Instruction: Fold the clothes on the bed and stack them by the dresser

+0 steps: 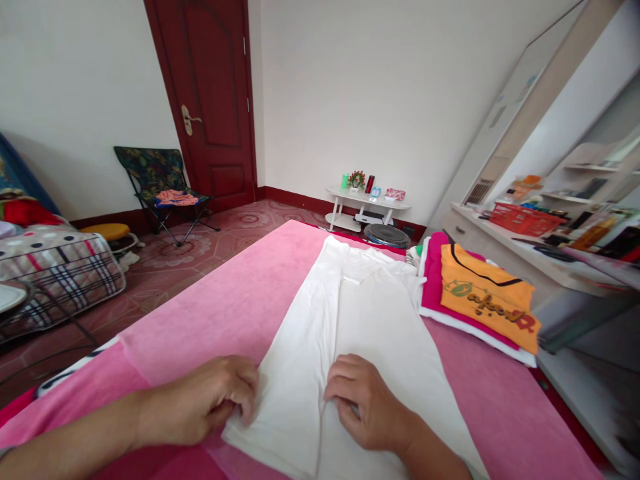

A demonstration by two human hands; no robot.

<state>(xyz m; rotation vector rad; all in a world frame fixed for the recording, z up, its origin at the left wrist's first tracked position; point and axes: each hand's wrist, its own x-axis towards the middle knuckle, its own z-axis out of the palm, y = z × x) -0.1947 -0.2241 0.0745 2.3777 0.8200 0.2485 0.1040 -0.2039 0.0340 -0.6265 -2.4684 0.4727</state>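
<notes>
A white shirt [385,333] lies flat on a pink blanket [235,287], its left side folded inward as a long strip. My left hand [223,400] is at the strip's outer left edge near the bottom, fingers curled and closed on the cloth. Across from it, my right hand [367,403] has its fingers bent together at the strip's inner edge, pinching the fabric there. Both fingertips touch the shirt. To the right of the shirt is a stack of folded clothes, with an orange T-shirt [487,300] on top and magenta and white pieces below.
Against the far wall stands a low white table [370,199] with small items. A folding chair [155,177] holding cloth is near the red door [210,80]. On the right, a dresser [540,260] carries a red basket [525,219]. A plaid bundle [55,283] sits at left.
</notes>
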